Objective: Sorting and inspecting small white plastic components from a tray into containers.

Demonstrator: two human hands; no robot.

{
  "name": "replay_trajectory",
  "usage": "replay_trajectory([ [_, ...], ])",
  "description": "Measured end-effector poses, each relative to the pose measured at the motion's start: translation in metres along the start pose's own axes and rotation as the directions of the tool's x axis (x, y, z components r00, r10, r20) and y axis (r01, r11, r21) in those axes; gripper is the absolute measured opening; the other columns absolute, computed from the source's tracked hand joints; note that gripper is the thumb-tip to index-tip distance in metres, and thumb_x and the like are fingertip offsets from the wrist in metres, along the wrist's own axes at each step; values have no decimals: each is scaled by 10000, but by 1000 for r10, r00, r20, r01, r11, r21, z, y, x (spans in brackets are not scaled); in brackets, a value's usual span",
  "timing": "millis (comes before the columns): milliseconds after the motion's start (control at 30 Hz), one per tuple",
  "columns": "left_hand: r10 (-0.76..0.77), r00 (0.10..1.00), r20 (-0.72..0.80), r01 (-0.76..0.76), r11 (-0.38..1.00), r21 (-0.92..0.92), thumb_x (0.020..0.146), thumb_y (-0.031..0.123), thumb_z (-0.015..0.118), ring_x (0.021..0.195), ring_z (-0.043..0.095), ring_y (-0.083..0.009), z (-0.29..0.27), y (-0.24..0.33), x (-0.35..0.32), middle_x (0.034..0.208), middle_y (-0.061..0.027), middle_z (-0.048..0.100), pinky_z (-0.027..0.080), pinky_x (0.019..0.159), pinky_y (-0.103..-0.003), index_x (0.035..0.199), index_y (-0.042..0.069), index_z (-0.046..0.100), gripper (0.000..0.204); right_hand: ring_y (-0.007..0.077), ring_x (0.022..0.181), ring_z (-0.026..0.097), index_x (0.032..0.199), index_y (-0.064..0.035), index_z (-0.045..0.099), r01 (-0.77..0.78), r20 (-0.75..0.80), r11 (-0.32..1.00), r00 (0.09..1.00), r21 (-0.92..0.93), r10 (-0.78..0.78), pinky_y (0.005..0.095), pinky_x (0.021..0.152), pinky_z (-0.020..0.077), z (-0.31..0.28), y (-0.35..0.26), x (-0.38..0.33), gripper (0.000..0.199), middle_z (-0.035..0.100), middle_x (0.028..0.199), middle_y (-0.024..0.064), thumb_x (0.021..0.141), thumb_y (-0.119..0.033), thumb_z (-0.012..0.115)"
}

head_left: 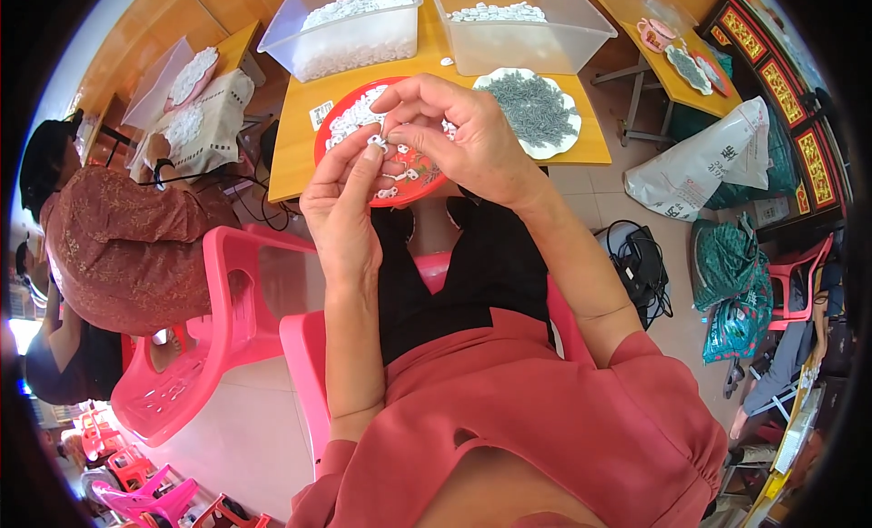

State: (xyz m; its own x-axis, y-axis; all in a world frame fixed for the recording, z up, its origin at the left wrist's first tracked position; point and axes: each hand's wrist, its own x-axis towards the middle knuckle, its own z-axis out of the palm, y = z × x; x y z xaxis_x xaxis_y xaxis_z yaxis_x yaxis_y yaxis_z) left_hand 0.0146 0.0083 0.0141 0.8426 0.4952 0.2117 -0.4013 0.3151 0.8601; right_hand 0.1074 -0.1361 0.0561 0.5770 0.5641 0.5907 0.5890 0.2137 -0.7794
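Observation:
My left hand (345,183) pinches a small white plastic cable clip (377,141) between thumb and fingers. Close against it, my right hand (454,133) has thumb and forefinger pressed together at the clip; whatever they grip is too small to make out. Both hands are raised over a red plate (413,190) holding many loose white clips (359,115), some lying on its near side. Right of the plate, a white scalloped dish (545,152) bears a heap of thin grey nails (531,106).
Two clear plastic bins (581,29) of white clips stand at the back of the yellow table (295,169). At left, a person (136,246) sits near a pink chair (218,319). White sack (699,165), green bags (727,265) and black cables (640,269) lie at right.

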Motion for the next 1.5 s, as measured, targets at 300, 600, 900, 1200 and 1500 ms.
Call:
replay_trajectory([
  [300,193,981,-13,-180,933,312,976,4,711,798,706,-80,11,1,-2,972,-60,763,566,723,-211,1194,-51,744,228,125,886,732,1078,-10,548,58,-36,990,997,-129,-64,270,812,564,-3,4,-1,211,741,884,84,935,27,698],
  [600,152,988,-23,-144,968,204,973,-21,703,761,711,-115,12,-14,0,959,-99,764,570,696,-231,1182,-76,737,219,99,844,679,1012,-25,517,8,-30,996,999,-91,-11,279,780,553,-4,13,0,219,686,888,49,933,24,716],
  [900,150,988,-24,-143,974,175,986,7,704,768,716,-114,19,4,-12,936,-95,759,556,699,-218,1204,-67,717,231,67,815,661,1152,23,741,-237,95,967,965,-94,245,229,727,521,-20,-21,4,223,739,927,32,960,-90,745],
  [1200,126,992,2,-125,987,102,976,-33,693,767,732,-144,40,8,-21,894,-91,741,587,694,-228,1301,-31,557,352,76,759,646,994,39,767,-264,144,964,956,37,256,280,701,529,-30,-13,2,208,745,807,69,961,-162,728],
  [1500,213,745,632,-260,965,-20,1002,253,685,840,697,-224,49,100,-108,870,-157,693,575,760,-345,1040,-30,674,286,32,765,602,1008,33,735,-404,68,899,915,170,398,229,696,505,-50,-21,0,200,698,852,-3,1012,-165,706],
])
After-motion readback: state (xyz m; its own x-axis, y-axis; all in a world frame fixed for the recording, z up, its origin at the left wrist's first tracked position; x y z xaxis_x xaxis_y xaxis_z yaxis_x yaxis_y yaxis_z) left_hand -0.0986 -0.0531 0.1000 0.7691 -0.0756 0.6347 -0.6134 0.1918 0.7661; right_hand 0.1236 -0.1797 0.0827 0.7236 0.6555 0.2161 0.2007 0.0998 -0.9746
